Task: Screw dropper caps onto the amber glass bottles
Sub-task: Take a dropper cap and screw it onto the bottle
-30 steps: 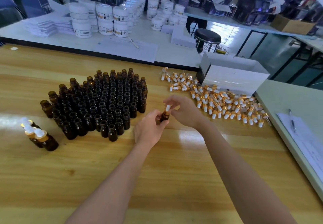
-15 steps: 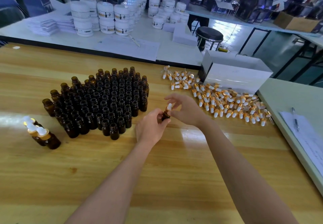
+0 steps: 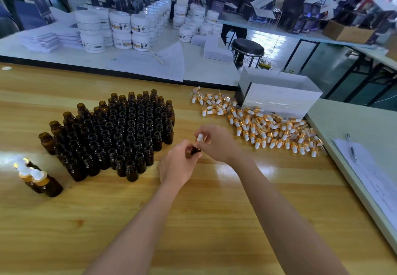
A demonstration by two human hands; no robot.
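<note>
The left forearm and right forearm are bare, as are the left hand and right hand.

Can't see most of the bottle: buried in left hand, only a dark sliver out. Can't tell how far the dropper cap sits on the threads, and can't see its collar under right hand. No sight of the pipette either, probably down inside the neck. Can't count the capped bottles at far left through the glare on their tops. Can't read labels on the white jars, too small. Same for print on the paper sheet, also clipped by the right edge. Lose both forearms at the bottom edge. Can't see into the white box. Can't resolve the dark cartons at the back, too smeared.
</note>
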